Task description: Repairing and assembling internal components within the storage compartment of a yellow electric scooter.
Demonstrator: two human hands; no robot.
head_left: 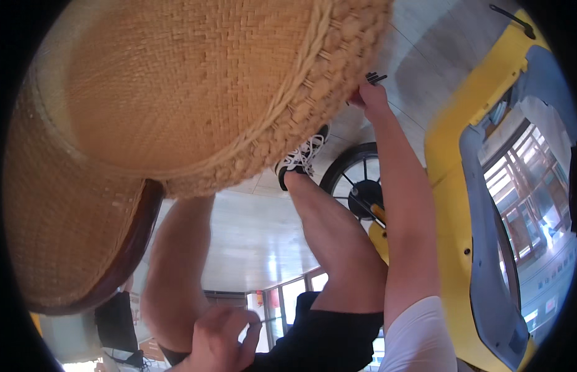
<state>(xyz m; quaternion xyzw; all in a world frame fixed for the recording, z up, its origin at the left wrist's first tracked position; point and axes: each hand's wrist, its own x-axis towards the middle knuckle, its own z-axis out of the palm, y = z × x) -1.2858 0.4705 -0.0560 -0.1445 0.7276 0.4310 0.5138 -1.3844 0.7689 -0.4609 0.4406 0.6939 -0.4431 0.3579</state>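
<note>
Hands well apart. At lower left, left hand (220, 340) by the knee, fingertips pinched on a thin dark rod (270, 320). Farther out, right hand (370, 99) clamped on a small black tool (376, 79), just beside the braided edge of a large wicker piece (195, 80); some fingers hidden. Most of upper left blocked by wicker. Underfoot, pale floor (415, 74) with visible seams; on it, black-and-white laced shoe (306, 154). Behind right forearm, partly hidden, black spoked wheel (338, 180). To the right, yellow panel (448, 217) with grey-framed, reflective clear sheet (536, 198). Farthest, bright windows (293, 294).
</note>
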